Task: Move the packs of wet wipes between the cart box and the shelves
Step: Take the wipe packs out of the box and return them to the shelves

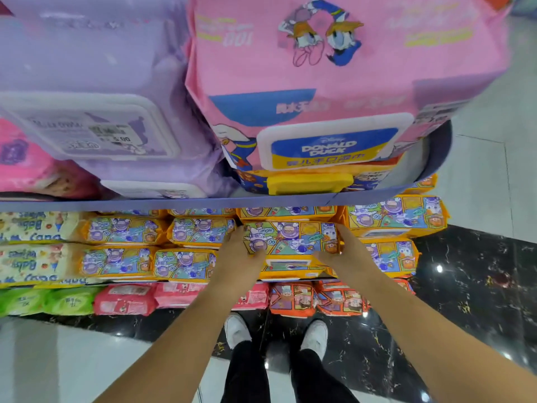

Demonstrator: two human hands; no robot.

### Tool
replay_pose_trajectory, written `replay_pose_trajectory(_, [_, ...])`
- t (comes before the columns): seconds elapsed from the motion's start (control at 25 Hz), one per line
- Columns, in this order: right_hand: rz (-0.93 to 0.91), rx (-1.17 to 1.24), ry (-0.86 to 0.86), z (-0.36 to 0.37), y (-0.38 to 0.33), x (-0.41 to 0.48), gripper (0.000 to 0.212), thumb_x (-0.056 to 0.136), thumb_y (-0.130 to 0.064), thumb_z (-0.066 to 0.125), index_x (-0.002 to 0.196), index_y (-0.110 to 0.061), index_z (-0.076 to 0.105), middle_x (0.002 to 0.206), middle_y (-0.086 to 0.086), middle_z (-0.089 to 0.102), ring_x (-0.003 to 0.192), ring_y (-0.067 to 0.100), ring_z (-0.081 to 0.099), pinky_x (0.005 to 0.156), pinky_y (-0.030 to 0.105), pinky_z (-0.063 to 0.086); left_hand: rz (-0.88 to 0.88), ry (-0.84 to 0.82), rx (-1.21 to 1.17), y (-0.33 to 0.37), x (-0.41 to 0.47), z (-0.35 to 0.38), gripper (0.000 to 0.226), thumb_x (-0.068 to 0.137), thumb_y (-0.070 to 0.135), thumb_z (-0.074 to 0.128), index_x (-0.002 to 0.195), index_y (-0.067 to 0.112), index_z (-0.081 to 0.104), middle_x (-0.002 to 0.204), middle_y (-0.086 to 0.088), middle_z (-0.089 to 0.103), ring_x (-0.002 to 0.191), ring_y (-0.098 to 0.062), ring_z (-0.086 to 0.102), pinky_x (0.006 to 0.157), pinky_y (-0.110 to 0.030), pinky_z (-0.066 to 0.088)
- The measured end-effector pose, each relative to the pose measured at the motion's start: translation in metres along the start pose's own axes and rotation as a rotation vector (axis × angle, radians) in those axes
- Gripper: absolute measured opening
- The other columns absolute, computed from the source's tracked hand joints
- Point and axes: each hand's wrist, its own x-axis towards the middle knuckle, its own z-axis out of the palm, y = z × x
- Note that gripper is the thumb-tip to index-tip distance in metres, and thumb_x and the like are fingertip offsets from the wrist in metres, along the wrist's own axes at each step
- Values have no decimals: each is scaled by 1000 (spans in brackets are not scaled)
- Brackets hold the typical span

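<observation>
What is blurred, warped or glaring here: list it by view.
Head view: the purple pack is soft, out of focus; wide-angle distortion bows the shelf edge and swells the pink pack; lights glare as white spots on the glossy dark floor; the yellow pack held by the left hand and right hand is sharper.

Left hand (241,253) and right hand (344,253) tight around one pack (290,238)

The person wears black trousers (250,370) and white shoes (315,338), with both forearms (186,330) bare.
</observation>
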Motion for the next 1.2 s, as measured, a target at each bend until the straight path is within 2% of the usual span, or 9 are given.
replay_pose_trajectory(0.12, [29, -21, 49, -3, -18, -8, 59, 93, -32, 70, 145, -20, 43, 106, -11, 64, 69, 12, 59, 55, 18, 44, -81, -7, -90, 11, -6, -13, 58, 102, 28, 60, 154, 13, 41, 151, -6, 47, 124, -23, 53, 96, -31, 41])
replay_pose_trajectory(0.28, [81, 25, 130, -3, -39, -35, 62, 99, -39, 59, 152, -18, 36, 151, 4, 47, 102, 21, 54, 82, 28, 42, -151, -22, -226, 17, -17, -33, 43, 101, 28, 57, 141, 10, 54, 140, -14, 59, 116, -37, 62, 93, -45, 50])
replay_pose_trajectory(0.36, [50, 85, 171, -2, -49, -56, 57, 100, -35, 58, 150, -16, 39, 151, 3, 46, 102, 21, 55, 72, 20, 44, -135, -52, -253, 20, -28, -45, 43, 103, 30, 53, 138, 4, 56, 135, -25, 61, 107, -39, 63, 87, -47, 49])
replay_pose_trajectory(0.44, [6, 135, 201, 1, -59, -81, 52, 101, -33, 56, 148, -17, 42, 146, 2, 51, 90, 15, 57, 67, 22, 45, -79, -87, -243, 21, -47, -59, 50, 106, 38, 48, 144, 7, 53, 141, -15, 60, 115, -30, 62, 97, -40, 47])
replay_pose_trajectory(0.6, [-87, 201, 151, 19, -76, -119, 46, 103, -34, 52, 147, -21, 45, 135, -3, 54, 113, 16, 55, 99, 39, 46, -9, -106, -289, 17, -100, -91, 55, 106, 50, 45, 150, 18, 47, 147, 2, 54, 131, -21, 54, 103, -30, 38])
replay_pose_trajectory(0.76, [-228, 172, -23, 47, -104, -140, 42, 104, -33, 49, 145, -21, 48, 141, -2, 51, 119, 13, 50, 96, 29, 39, -64, 91, -416, 3, -153, -122, 53, 105, 48, 49, 150, 20, 46, 149, -5, 52, 129, -22, 54, 100, -33, 40])
replay_pose_trajectory(0.92, [-382, 75, -217, 92, -143, -157, 44, 105, -37, 45, 146, -19, 48, 145, -2, 49, 134, 18, 47, 110, 35, 38, -141, 358, -542, -31, -211, -151, 57, 104, 50, 49, 151, 19, 45, 152, -1, 50, 135, -20, 49, 109, -36, 39])
replay_pose_trajectory(1.08, [-461, 76, -440, 157, -181, -206, 37, 103, -34, 50, 138, -23, 52, 124, -12, 52, 116, 6, 50, 97, 23, 37, -172, 522, -668, -77, -272, -183, 60, 103, 53, 48, 154, 23, 41, 154, 6, 45, 137, -14, 44, 105, -30, 33])
replay_pose_trajectory(1.2, [-527, 30, -566, 215, -210, -244, 43, 102, -38, 51, 142, -22, 50, 129, -10, 53, 119, 7, 51, 100, 25, 38, -186, 648, -791, -122, -307, -215, 59, 105, 48, 47, 156, 22, 38, 155, 6, 42, 132, -10, 42, 103, -28, 31])
